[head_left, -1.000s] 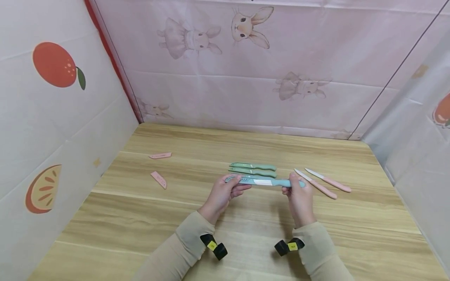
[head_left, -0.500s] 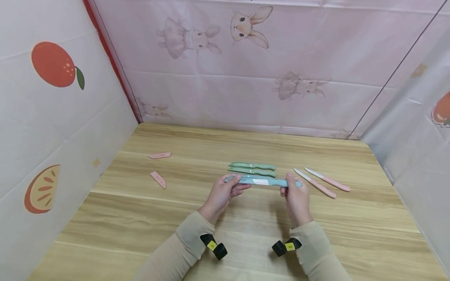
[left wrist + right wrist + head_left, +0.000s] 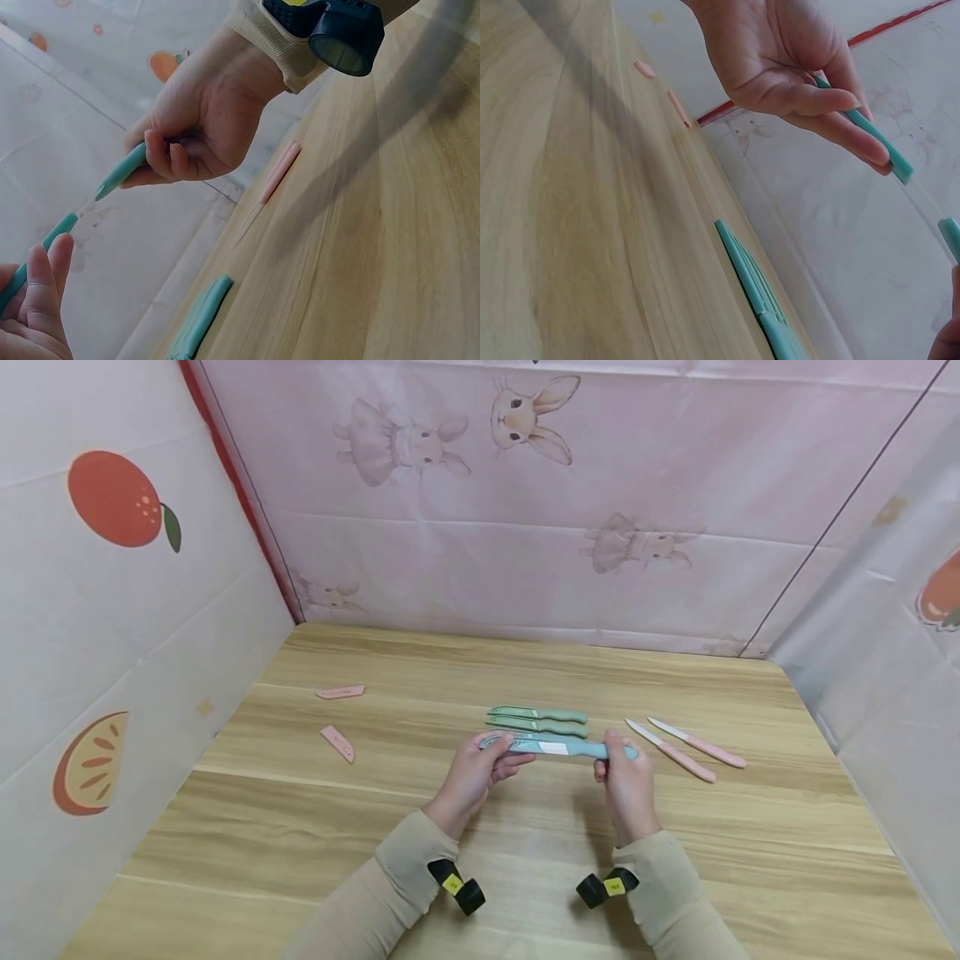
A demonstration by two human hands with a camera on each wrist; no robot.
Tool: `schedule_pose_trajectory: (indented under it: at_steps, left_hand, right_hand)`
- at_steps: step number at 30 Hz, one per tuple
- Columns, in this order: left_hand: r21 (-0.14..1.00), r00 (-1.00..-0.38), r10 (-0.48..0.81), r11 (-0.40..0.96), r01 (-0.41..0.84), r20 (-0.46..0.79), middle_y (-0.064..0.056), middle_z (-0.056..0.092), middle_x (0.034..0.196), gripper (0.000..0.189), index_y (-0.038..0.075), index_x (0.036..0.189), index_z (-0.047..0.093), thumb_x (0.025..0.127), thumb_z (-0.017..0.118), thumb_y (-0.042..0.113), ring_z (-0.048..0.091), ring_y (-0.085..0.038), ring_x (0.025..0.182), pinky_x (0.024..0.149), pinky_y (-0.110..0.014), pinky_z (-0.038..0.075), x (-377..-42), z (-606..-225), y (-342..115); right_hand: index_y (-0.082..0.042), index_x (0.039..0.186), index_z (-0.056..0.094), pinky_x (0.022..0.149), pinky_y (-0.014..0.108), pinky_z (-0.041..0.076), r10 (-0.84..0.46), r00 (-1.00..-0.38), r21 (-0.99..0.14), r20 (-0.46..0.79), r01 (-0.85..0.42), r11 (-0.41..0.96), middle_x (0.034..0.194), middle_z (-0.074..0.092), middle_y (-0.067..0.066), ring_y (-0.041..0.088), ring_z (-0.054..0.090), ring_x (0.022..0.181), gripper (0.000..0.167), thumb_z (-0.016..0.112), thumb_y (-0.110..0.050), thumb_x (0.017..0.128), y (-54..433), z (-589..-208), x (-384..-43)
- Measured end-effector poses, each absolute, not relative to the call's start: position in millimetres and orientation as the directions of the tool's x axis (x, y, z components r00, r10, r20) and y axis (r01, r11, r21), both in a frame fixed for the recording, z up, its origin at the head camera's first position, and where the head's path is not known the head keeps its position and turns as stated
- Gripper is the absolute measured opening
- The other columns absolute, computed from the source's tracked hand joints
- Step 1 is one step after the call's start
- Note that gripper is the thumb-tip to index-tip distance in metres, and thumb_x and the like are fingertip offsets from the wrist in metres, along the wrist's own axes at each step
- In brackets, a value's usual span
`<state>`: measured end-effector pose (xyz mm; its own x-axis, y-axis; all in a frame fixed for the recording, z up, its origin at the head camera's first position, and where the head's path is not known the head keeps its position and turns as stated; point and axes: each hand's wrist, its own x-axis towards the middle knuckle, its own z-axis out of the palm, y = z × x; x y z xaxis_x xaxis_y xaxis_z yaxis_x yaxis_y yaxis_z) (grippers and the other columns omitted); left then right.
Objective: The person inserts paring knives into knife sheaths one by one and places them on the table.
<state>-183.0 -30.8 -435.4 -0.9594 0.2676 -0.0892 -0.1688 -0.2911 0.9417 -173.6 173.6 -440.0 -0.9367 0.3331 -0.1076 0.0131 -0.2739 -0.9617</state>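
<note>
My left hand (image 3: 467, 781) pinches a blue blade sheath (image 3: 529, 746) between thumb and fingers. My right hand (image 3: 632, 789) grips the blue handle (image 3: 594, 750) of a small knife, whose pale blade (image 3: 555, 748) shows between sheath and handle. Its tip is hidden inside the sheath. Knife and sheath lie in one line, held above the table, as the left wrist view also shows with the handle (image 3: 120, 172) and sheath (image 3: 61, 229) a short way apart. Behind them lie two sheathed green knives (image 3: 562, 717). What lies just under the blue sheath is mostly hidden.
Two pink-handled knives (image 3: 686, 760) with bare white blades lie right of my right hand. Two pink sheaths (image 3: 339, 743) rest at the left of the wooden table (image 3: 300, 860). Printed cloth walls (image 3: 450, 568) stand at the back and both sides.
My right hand has moved slightly left with the handle, so less of the blade shows between handle and sheath. The left hand stays in place.
</note>
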Motion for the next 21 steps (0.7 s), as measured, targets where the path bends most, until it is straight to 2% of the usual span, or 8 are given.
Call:
schedule_pose_trajectory:
  at_steps: [21]
  left_hand:
    - [0.937,-0.96,0.261,-0.302,-0.178,-0.099,-0.022,0.066,0.104,0.033,-0.009,0.12,0.051,0.099,0.047,0.016,0.068,-0.016,0.085,0.067,-0.019,0.054,-182.2,-439.5,-29.0]
  right_hand:
    - [-0.007,0.066,0.039,0.043,0.019,0.034,0.32,-0.941,-0.968,-0.113,0.032,-0.249,0.051,0.04,-0.003,0.008,0.04,0.045,0.039,0.049,-0.028,0.098,166.8,-439.3,-170.7]
